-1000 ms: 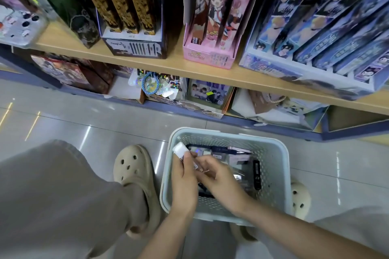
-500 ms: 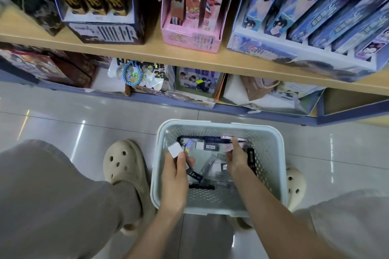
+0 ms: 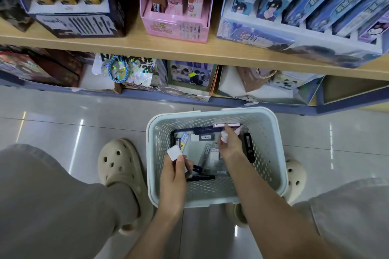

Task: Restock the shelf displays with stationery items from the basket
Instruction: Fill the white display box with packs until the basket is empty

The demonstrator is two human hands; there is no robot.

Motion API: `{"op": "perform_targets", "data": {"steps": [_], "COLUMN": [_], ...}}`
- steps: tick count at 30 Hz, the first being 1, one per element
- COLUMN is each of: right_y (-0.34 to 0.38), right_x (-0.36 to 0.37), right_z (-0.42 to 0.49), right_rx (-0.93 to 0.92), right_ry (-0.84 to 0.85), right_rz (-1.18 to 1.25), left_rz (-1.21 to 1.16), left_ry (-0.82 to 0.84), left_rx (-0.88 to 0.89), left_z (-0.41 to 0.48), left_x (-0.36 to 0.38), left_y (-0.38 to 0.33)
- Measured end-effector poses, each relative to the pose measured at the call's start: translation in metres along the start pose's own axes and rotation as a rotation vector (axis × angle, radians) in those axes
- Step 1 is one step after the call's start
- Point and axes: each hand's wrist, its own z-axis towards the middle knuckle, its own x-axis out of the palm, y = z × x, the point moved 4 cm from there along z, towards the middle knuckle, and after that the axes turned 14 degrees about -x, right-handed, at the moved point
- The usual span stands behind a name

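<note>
Basket [image 3: 270, 153] on the floor [image 3: 63, 115] at the shelf's [image 3: 147, 48] 6 o'clock; left hand [image 3: 172, 172] still grips a white packet [image 3: 174, 153]; right hand [image 3: 229, 146] has moved to its 1 o'clock, pinching a pale item [image 3: 224, 136]; gathering continues.

A person crouches on a glossy tiled floor [image 3: 63, 115] before a wooden shelf [image 3: 147, 48], where a pink display box [image 3: 174, 27] stands between a dark display box [image 3: 84, 25] and a blue display box [image 3: 263, 33]. Both hands reach into a pale blue perforated basket [image 3: 216, 203] of packaged stationery. The left hand [image 3: 172, 176] grips a small white block [image 3: 174, 153] at its near left, and the right hand [image 3: 229, 146] pinches a small pale item [image 3: 224, 135] toward the far side.
</note>
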Motion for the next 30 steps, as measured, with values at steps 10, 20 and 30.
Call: {"op": "perform_targets", "data": {"steps": [10, 20, 30], "right_y": [-0.003, 0.006, 0.043], "right_x": [0.001, -0.003, 0.025], "right_z": [-0.005, -0.091, -0.179], "right_rx": [0.099, -0.063, -0.460], "right_ry": [0.064, 0.736, 1.205], "right_rz": [0.057, -0.605, -1.157], "left_rz": [-0.017, -0.022, -0.169], "left_ry": [0.050, 0.161, 0.333], "left_rx": [-0.060, -0.230, -0.095], "left_z": [0.001, 0.028, -0.011], "left_x": [0.000, 0.000, -0.010], "left_y": [0.000, -0.007, -0.054]}}
